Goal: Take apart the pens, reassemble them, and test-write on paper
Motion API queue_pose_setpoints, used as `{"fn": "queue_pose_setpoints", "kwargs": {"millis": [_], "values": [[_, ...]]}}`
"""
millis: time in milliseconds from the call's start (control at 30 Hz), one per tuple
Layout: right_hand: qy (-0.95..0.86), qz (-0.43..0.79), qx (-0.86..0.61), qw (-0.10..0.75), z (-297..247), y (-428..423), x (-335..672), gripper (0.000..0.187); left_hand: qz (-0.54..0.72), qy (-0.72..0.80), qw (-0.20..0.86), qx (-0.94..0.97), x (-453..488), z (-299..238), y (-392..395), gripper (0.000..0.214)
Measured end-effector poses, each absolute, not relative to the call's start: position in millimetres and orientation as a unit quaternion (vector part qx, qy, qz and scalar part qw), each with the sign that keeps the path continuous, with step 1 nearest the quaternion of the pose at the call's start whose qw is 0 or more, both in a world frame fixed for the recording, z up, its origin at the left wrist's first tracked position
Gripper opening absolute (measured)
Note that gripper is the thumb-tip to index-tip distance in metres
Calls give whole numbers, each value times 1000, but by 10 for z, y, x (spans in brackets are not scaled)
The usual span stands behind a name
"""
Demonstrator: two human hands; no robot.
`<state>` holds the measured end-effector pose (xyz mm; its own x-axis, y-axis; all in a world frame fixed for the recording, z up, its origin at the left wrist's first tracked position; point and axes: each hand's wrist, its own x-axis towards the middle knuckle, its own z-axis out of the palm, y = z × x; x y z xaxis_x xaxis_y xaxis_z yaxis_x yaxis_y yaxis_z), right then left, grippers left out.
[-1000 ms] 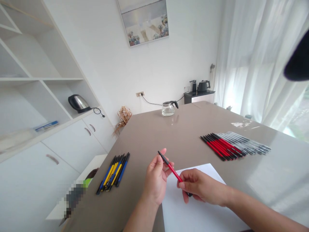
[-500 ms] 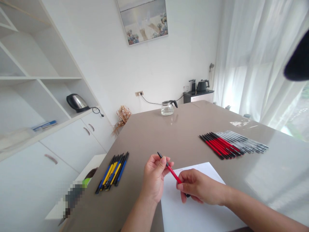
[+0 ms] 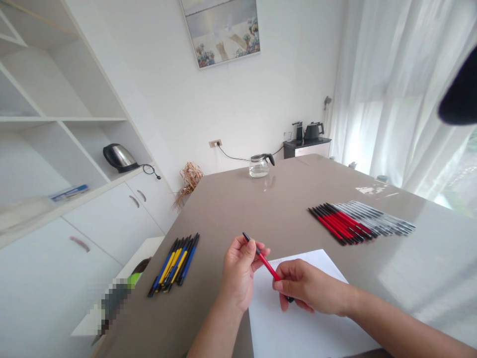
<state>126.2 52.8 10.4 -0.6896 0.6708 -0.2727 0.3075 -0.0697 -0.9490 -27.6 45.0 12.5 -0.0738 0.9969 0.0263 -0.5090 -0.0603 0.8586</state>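
A red pen (image 3: 267, 265) with black ends is held between both hands, slanting down to the right over a white sheet of paper (image 3: 298, 330). My left hand (image 3: 240, 271) pinches its upper black part between thumb and fingers. Lower down, my right hand (image 3: 303, 288) grips the red barrel, with the black end showing below the fingers. Small reddish marks lie near the top edge of the paper, partly hidden by my hands. To the right is a row of red and black pens (image 3: 341, 223), beside a row of clear pens (image 3: 380, 219).
Blue, yellow and black pens (image 3: 173, 263) lie in a pile near the left edge of the brown table (image 3: 231, 209). A glass pot (image 3: 259, 166) stands at the far end. White shelves (image 3: 63, 119) with an electric kettle (image 3: 119, 158) line the left wall.
Both hands keep their hold on the red pen with almost no movement. The view has shifted very slightly.
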Motion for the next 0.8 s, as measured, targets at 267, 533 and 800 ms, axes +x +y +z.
{"fn": "queue_pose_setpoints", "kwargs": {"millis": [267, 533, 800], "values": [[-662, 638, -363, 150, 81, 528, 1265, 23, 634, 366, 594, 333, -260, 114, 451, 28], [-662, 640, -364, 139, 87, 527, 1263, 23, 645, 368, 574, 345, -283, 96, 455, 15], [-658, 641, -367, 145, 103, 520, 1258, 25, 640, 380, 580, 332, -271, 70, 464, 26]]}}
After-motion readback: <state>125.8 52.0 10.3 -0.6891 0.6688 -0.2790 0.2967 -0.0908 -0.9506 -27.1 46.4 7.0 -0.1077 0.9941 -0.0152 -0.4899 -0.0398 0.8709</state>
